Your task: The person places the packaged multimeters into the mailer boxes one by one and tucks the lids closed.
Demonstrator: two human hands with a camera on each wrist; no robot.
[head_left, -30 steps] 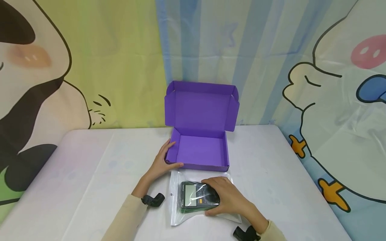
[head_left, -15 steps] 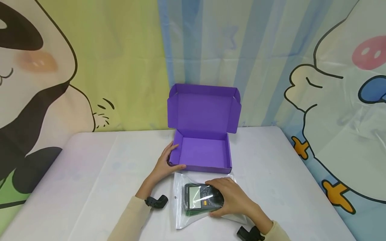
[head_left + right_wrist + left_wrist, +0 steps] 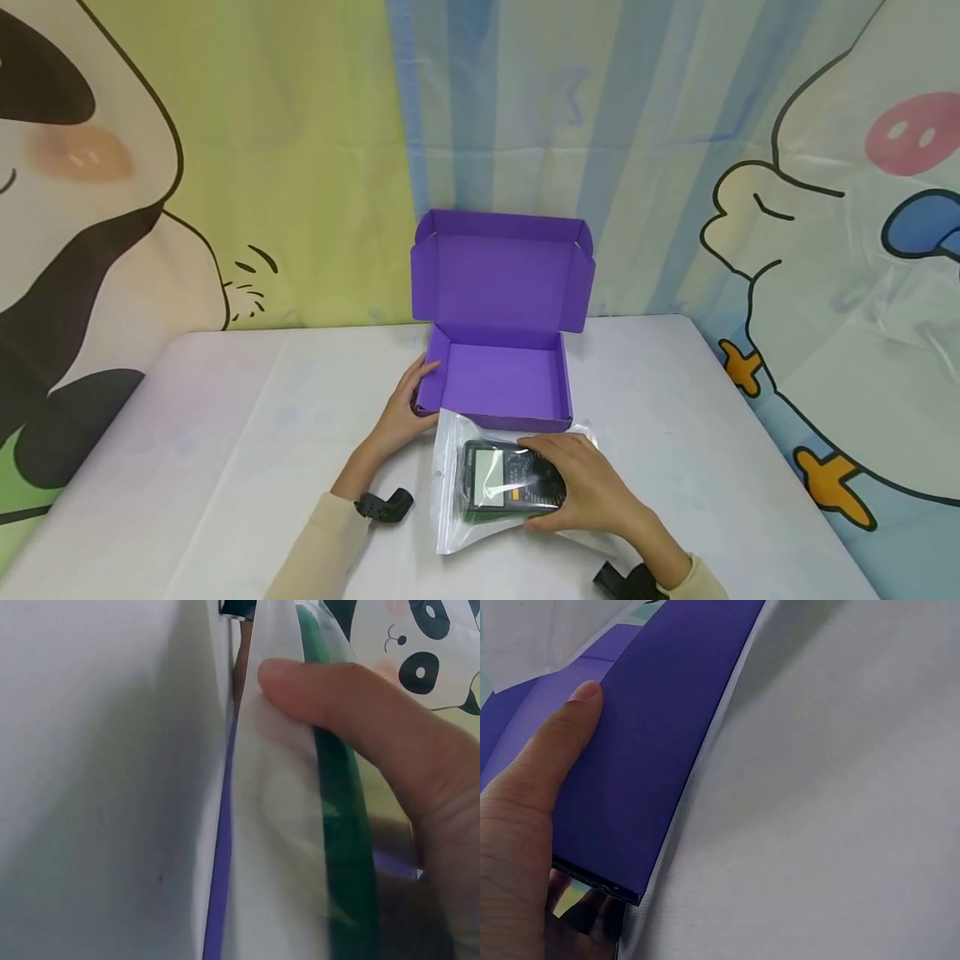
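Bagged mtr [image 3: 489, 479] in R hand [image 3: 588, 483]

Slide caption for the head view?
Left hand holds an open purple box; right hand grips a gadget in a clear bag.

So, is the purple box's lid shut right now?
No, the lid stands raised behind the purple box, leaving its inside in view.
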